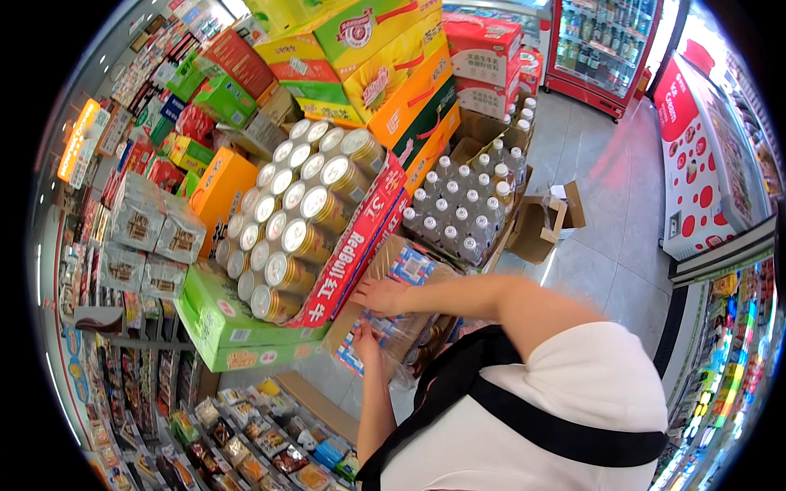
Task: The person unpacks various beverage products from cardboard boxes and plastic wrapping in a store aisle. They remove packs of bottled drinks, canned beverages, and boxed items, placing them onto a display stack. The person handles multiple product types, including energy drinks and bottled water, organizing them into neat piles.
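My right hand [382,298] lies with its fingers apart on a film-wrapped case with a cardboard tray [424,319], close to the red side of a Red Bull tray [359,245]. Just below it, my left hand [367,341] touches the same case with bent fingers; whether it pinches the clear film cannot be told. Blue, white and red printing shows through the wrap. Beside the case, the Red Bull tray holds gold cans [295,236] in several rows and rests on green cartons [245,331].
Clear bottles with white caps [460,212] stand right of the case. An opened cardboard box [540,224] sits on the grey tiled floor [589,258]. Yellow and orange cartons [393,73] rise behind. Packaged snacks [264,436] fill a rack below. An ice cream freezer [700,166] stands at the right.
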`<control>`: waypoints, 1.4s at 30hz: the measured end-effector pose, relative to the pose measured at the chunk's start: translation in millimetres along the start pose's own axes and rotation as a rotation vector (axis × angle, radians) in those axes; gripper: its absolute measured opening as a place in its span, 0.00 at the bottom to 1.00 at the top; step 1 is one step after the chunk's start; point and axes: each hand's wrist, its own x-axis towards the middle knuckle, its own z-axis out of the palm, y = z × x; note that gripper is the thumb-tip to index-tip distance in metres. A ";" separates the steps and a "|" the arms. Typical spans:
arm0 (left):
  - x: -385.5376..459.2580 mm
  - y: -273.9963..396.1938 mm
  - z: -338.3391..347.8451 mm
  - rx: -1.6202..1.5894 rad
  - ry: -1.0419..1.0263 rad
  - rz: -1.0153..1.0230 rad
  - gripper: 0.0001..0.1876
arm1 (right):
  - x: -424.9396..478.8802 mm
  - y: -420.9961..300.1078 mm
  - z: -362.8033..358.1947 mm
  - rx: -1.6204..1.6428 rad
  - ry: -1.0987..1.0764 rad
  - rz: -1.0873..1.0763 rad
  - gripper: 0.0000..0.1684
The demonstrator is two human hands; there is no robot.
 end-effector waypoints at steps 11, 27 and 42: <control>-17.3 9.7 10.0 0.026 -0.026 0.096 0.15 | 50.2 20.6 32.6 -0.011 -0.118 0.105 0.17; -58.0 25.0 18.2 0.491 -0.228 0.138 0.14 | 48.8 29.9 22.0 0.159 -0.142 0.237 0.18; -38.0 -2.2 92.9 0.529 0.458 0.102 0.19 | 8.4 64.2 -40.9 0.375 -0.550 -0.566 0.30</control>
